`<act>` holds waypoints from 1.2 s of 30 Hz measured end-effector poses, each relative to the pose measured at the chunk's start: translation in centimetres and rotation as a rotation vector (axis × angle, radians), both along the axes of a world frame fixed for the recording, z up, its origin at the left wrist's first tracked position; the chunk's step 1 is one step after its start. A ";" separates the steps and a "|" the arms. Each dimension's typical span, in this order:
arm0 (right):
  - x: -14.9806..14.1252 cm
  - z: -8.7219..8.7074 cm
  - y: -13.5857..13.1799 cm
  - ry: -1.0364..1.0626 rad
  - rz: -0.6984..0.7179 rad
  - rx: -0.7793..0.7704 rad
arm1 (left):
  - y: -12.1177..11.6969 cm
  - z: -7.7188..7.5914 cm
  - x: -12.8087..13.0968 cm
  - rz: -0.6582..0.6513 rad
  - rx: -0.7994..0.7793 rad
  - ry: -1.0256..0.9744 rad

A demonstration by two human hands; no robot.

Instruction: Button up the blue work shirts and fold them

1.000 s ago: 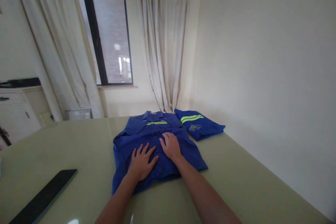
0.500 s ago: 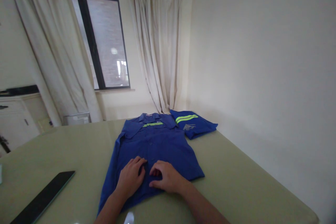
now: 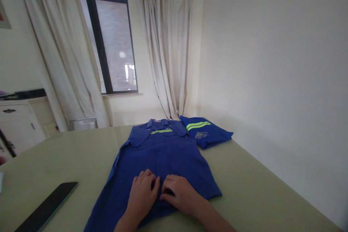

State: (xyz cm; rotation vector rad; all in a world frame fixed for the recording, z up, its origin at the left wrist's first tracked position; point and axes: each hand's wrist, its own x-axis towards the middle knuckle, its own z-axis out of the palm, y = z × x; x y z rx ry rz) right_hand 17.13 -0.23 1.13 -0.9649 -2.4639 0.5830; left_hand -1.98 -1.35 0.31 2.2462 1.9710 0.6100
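Note:
A blue work shirt (image 3: 174, 156) lies front up on the table, its collar at the far end and yellow-green reflective stripes across the chest. Over the lower part of its button front, my left hand (image 3: 143, 193) is closed, with thumb and fingers drawn together at the cloth. Close beside it on the right, my right hand (image 3: 179, 191) has its fingers curled and the thumb near their tips, also at the front edge of the shirt. The fingertips cover whatever small part of the cloth or button lies between them.
A folded blue garment (image 3: 209, 136) with reflective stripes rests at the far right, touching the shirt. On the left of the pale green table (image 3: 89, 159) is a dark flat slab (image 3: 49, 206). Behind are curtains (image 3: 174, 43), a window (image 3: 115, 43) and a white cabinet (image 3: 21, 119).
The fingers and thumb of my right hand have come closer together. Both hands stay at the shirt's front. The shirt's lower left side spreads wider toward me, and the view has shifted slightly.

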 end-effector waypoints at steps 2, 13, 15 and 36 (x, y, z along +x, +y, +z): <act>0.2 0.2 0.0 0.018 -0.006 -0.027 | 0.0 -0.1 -0.3 -0.037 -0.110 -0.144; 0.7 1.0 0.0 0.040 0.034 0.024 | 1.3 -1.3 -0.4 -0.115 -0.260 -0.649; 0.6 0.9 -0.1 -0.004 0.022 0.062 | 1.5 -1.7 -0.8 -0.133 -0.407 -0.687; -0.7 -0.4 -0.1 0.061 -0.191 0.011 | 0.6 -0.1 0.8 -0.120 -0.141 -0.733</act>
